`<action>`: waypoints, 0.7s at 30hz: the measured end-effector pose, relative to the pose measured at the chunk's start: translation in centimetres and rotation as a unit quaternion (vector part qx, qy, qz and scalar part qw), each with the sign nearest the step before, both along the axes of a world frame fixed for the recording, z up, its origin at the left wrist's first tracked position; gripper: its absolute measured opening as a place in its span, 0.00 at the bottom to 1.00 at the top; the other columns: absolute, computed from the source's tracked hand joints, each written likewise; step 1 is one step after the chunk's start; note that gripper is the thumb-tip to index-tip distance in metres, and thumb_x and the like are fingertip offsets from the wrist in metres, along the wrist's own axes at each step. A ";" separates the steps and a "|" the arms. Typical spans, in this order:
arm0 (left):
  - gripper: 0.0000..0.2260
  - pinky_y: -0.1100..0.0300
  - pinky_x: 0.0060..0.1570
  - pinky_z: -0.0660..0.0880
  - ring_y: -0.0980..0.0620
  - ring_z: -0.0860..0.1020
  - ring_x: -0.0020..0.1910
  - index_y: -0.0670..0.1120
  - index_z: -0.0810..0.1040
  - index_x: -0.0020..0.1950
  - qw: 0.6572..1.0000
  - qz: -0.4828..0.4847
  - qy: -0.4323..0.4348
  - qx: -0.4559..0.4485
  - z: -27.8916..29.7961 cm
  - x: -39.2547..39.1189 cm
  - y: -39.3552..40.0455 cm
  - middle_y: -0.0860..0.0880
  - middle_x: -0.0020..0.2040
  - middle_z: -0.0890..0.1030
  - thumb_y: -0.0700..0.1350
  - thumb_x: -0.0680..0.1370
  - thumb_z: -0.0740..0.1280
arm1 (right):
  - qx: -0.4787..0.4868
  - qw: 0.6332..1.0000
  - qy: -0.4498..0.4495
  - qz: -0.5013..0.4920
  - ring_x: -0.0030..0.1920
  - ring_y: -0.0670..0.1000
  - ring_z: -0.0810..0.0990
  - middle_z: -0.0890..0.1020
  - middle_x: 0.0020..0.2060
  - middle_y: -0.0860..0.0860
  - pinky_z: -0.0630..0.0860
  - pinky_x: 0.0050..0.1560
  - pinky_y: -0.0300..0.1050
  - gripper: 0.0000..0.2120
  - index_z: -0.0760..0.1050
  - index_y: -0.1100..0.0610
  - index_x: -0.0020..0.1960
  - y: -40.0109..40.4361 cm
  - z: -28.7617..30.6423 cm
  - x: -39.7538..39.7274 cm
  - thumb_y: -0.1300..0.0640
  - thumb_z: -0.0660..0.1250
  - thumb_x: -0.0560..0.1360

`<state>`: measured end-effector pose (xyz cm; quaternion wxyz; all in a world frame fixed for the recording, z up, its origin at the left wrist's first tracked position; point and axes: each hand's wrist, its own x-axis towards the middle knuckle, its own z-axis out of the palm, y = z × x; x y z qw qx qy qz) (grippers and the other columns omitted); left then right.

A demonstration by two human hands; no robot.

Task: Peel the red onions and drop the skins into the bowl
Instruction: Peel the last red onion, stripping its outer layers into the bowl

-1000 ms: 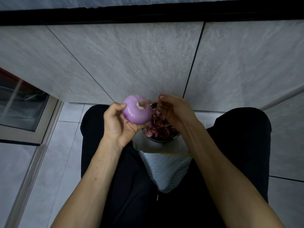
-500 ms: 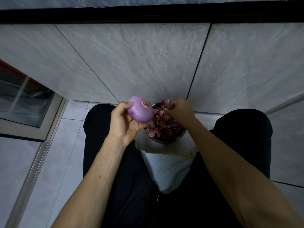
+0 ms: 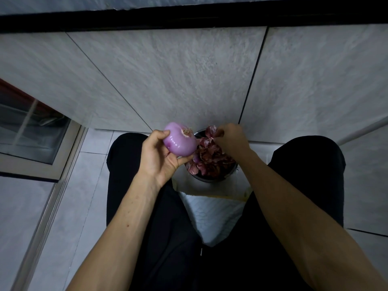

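A person's left hand point(image 3: 160, 156) grips a peeled red onion point(image 3: 180, 139) beside the bowl point(image 3: 212, 178), fingers curled around it. The right hand point(image 3: 232, 139), over the bowl's heaped skins point(image 3: 212, 159), pinches a skin piece point(image 3: 210, 131).

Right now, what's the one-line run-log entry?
left hand: grips peeled onion | right hand: pinches skin over bowl | bowl: full of skins

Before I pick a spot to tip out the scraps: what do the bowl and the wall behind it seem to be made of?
The bowl looks like metal, probably stainless steel: a thin grey rim with a dull sheen, though the onion skins hide most of it. The wall seems to be large stone-look tiles, likely ceramic or porcelain: mottled grey, matt surface, dark grout lines between panels.
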<state>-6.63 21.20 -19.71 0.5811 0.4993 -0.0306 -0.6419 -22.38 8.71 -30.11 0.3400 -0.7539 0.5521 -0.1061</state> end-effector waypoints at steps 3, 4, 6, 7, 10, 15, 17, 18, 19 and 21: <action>0.17 0.52 0.33 0.81 0.39 0.83 0.45 0.40 0.78 0.57 1.000 0.004 0.005 -0.006 0.1 0.0 0.1 0.38 0.52 0.83 0.46 0.72 0.62 | -0.004 1.000 0.008 0.007 0.39 0.59 0.82 0.84 0.39 0.61 0.81 0.40 0.48 0.08 0.82 0.65 0.43 -0.1 -0.3 0.1 0.68 0.65 0.70; 0.18 0.52 0.33 0.81 0.39 0.83 0.45 0.40 0.78 0.58 1.000 0.004 0.005 -0.009 0.1 0.0 0.2 0.38 0.52 0.83 0.46 0.71 0.62 | -0.002 1.000 0.011 0.013 0.39 0.59 0.82 0.84 0.40 0.60 0.79 0.40 0.46 0.09 0.83 0.64 0.44 -0.1 -0.4 0.1 0.68 0.63 0.70; 0.19 0.51 0.34 0.81 0.38 0.82 0.47 0.40 0.78 0.58 1.000 0.004 0.003 -0.012 0.0 0.1 0.2 0.37 0.53 0.82 0.46 0.71 0.62 | 0.006 1.000 0.004 0.022 0.42 0.58 0.82 0.85 0.44 0.58 0.78 0.44 0.45 0.12 0.84 0.61 0.48 0.0 -0.5 0.0 0.67 0.63 0.72; 0.18 0.51 0.34 0.81 0.38 0.82 0.47 0.40 0.78 0.58 1.000 0.004 0.002 -0.015 0.0 0.1 0.3 0.37 0.52 0.82 0.46 0.71 0.62 | 0.006 1.000 -0.006 0.022 0.43 0.57 0.82 0.85 0.45 0.57 0.78 0.47 0.45 0.12 0.84 0.60 0.50 0.1 -0.3 -0.1 0.66 0.63 0.73; 0.19 0.51 0.35 0.81 0.38 0.83 0.47 0.41 0.78 0.60 1.000 0.007 0.002 -0.027 -0.3 0.3 0.3 0.38 0.52 0.83 0.45 0.72 0.63 | -0.004 0.998 -0.058 0.002 0.44 0.54 0.82 0.85 0.46 0.56 0.78 0.47 0.45 0.10 0.83 0.59 0.53 0.7 0.9 -0.1 0.60 0.65 0.76; 0.15 0.50 0.36 0.82 0.38 0.83 0.46 0.41 0.79 0.57 0.999 0.000 0.001 -0.041 -0.5 0.3 0.2 0.39 0.51 0.83 0.45 0.75 0.60 | -0.053 0.986 -0.157 -0.012 0.39 0.46 0.77 0.84 0.40 0.52 0.68 0.41 0.36 0.08 0.83 0.61 0.49 2.4 4.7 -0.2 0.59 0.66 0.77; 0.13 0.51 0.35 0.82 0.38 0.83 0.45 0.41 0.78 0.55 0.999 -0.004 -0.004 -0.037 -0.5 0.2 0.2 0.38 0.50 0.83 0.45 0.76 0.59 | -0.076 0.977 -0.197 0.001 0.36 0.45 0.77 0.82 0.37 0.49 0.69 0.39 0.34 0.08 0.82 0.59 0.46 2.9 6.3 -0.4 0.57 0.66 0.78; 0.13 0.51 0.35 0.82 0.38 0.83 0.45 0.41 0.77 0.56 0.999 -0.007 -0.007 -0.037 -0.5 0.2 0.2 0.38 0.51 0.83 0.45 0.76 0.60 | -0.091 0.974 -0.205 0.014 0.35 0.45 0.77 0.81 0.35 0.48 0.69 0.38 0.34 0.10 0.81 0.57 0.44 3.1 7.0 -0.5 0.54 0.65 0.78; 0.14 0.50 0.35 0.82 0.38 0.83 0.45 0.40 0.76 0.58 0.999 -0.012 -0.010 -0.040 -0.5 0.2 0.2 0.38 0.52 0.82 0.46 0.75 0.62 | -0.106 0.973 -0.204 0.033 0.35 0.46 0.76 0.79 0.34 0.48 0.69 0.37 0.37 0.12 0.79 0.56 0.42 3.3 7.7 -0.5 0.50 0.64 0.79; 0.18 0.48 0.38 0.83 0.39 0.83 0.46 0.41 0.76 0.61 0.998 -0.022 -0.024 -0.050 -0.6 0.2 0.1 0.39 0.53 0.82 0.46 0.72 0.64 | -0.126 0.973 -0.175 0.078 0.34 0.46 0.73 0.75 0.33 0.46 0.67 0.35 0.40 0.17 0.73 0.54 0.40 3.8 8.9 -0.3 0.43 0.60 0.79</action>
